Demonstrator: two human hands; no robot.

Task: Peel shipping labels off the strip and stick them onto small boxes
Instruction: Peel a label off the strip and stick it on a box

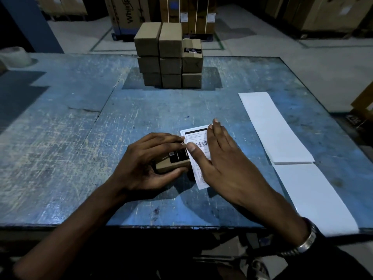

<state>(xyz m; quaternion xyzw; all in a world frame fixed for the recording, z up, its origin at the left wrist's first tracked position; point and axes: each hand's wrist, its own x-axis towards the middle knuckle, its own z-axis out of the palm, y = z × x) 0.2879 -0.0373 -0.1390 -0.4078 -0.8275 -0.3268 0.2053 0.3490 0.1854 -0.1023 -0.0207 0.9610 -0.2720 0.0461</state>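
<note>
We look down on a scuffed blue table (60, 128). Near its front edge, the left hand (145, 164) curls around a small brown box (171, 164), fingers over the top and thumb along the near side. Just to its right a printed shipping label (196, 138) (barcode visible) lies under the right hand (220, 158), whose straight fingers rest flat on it, thumb touching the box's edge. A white label strip (282, 138) stretches along the table's right side. Farther back stands a stack of small boxes (169, 57).
</note>
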